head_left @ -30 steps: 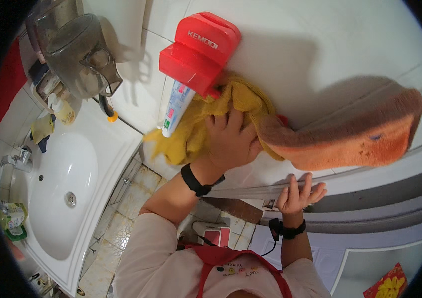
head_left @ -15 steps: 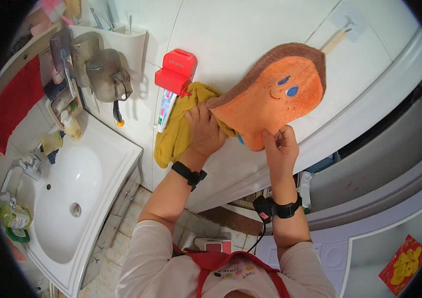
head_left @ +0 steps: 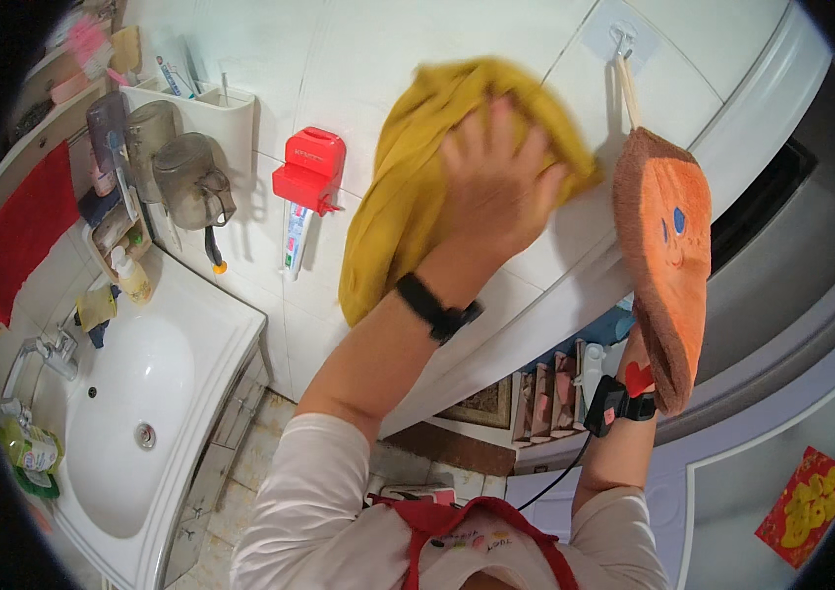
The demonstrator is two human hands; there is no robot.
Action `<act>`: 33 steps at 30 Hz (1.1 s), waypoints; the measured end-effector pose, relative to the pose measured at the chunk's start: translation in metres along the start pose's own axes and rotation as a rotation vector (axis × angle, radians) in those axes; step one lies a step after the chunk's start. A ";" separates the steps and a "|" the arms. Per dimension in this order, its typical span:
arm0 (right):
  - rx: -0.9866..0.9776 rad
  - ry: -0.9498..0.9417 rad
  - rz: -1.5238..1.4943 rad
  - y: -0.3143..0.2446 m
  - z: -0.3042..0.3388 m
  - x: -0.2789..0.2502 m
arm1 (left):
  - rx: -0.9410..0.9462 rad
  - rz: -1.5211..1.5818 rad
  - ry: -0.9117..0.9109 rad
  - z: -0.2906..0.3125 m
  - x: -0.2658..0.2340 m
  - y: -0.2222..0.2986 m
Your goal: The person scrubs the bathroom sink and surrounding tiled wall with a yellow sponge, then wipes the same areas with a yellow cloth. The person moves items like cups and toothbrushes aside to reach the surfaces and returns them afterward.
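Note:
My left hand (head_left: 501,192) lies spread on a mustard-yellow cloth (head_left: 398,187), pressing it against the white tiled wall. Its fingers are apart and slightly blurred. To the right, an orange and brown hand towel (head_left: 675,221) with stitched blue eyes hangs by a loop from a clear wall hook (head_left: 624,37). The towel stands away from the wall, its lower end over my right wrist (head_left: 638,346). My right hand and its fingers are hidden behind the towel.
Left of the cloth, a red toothpaste holder (head_left: 311,172) on the wall carries a toothpaste tube (head_left: 294,241). Grey cups (head_left: 191,182) hang beside it. A white washbasin (head_left: 142,393) with a tap fills the lower left. A white-edged grey door panel (head_left: 791,256) curves along the right.
My left hand has carried the cloth up and right, spreading it on the wall. My right hand has moved right and down, behind the towel, which now hangs lower and farther right.

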State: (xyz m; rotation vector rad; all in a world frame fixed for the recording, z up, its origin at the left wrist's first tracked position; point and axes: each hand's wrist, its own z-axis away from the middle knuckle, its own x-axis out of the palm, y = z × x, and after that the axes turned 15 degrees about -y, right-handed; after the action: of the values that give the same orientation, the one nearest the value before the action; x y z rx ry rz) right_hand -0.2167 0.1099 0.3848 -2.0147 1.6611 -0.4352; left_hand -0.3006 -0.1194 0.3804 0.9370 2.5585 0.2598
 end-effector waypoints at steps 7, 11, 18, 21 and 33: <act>0.048 0.162 0.133 0.002 -0.001 -0.003 | 0.319 -0.086 -0.127 -0.026 0.011 0.047; 0.065 0.210 0.174 0.001 0.004 0.001 | 0.382 0.035 -0.183 0.066 0.044 0.027; 0.150 0.342 0.271 0.005 0.005 0.004 | 0.191 -0.120 -0.392 0.264 0.056 -0.072; 0.212 0.298 0.417 -0.003 0.003 0.010 | 0.220 -0.212 -0.507 0.279 0.046 -0.091; 0.013 0.117 0.221 0.006 -0.004 0.005 | 0.048 -0.147 -0.144 0.132 0.007 -0.057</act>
State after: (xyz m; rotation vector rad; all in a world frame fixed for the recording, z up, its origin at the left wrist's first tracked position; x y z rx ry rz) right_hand -0.2228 0.1036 0.3845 -1.8007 1.9213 -0.4908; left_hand -0.2814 -0.1535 0.2418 0.7514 2.4950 0.0856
